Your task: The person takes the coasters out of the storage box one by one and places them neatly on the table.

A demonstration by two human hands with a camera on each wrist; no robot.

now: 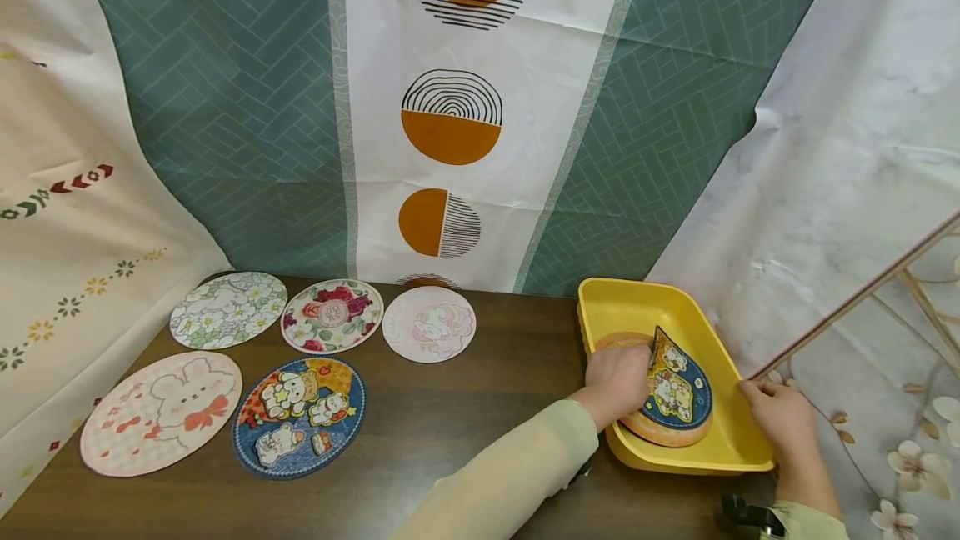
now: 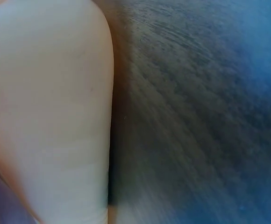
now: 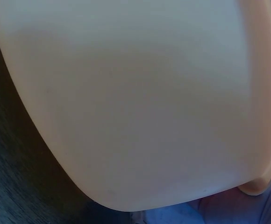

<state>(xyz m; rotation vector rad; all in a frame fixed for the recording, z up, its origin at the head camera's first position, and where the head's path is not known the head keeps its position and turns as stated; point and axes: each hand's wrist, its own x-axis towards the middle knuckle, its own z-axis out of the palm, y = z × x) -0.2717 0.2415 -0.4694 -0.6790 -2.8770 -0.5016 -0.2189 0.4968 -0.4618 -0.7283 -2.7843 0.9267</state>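
Observation:
At the right of the head view, a yellow tray (image 1: 738, 415) stands on the dark table. Inside it, a round blue mat with cartoon figures (image 1: 678, 390) lies over a tan round mat (image 1: 663, 434). My left hand (image 1: 618, 377) reaches in from the left and pinches the blue mat's left edge, which is bent upward; the fingertips are mostly hidden. With my right hand (image 1: 783, 419) I grip the tray's right rim. The tray's smooth outer wall (image 3: 140, 121) fills most of the right wrist view, washed out in colour, with part of the hand (image 3: 233, 203) below its rim.
On the left of the table lie several flat mats: a green floral one (image 1: 228, 309), a rose-patterned one (image 1: 332, 315), a pale pink one (image 1: 429, 323), a rabbit one (image 1: 161, 413) and a blue cartoon one (image 1: 300, 417). Hanging cloths (image 1: 570, 90) enclose the table.

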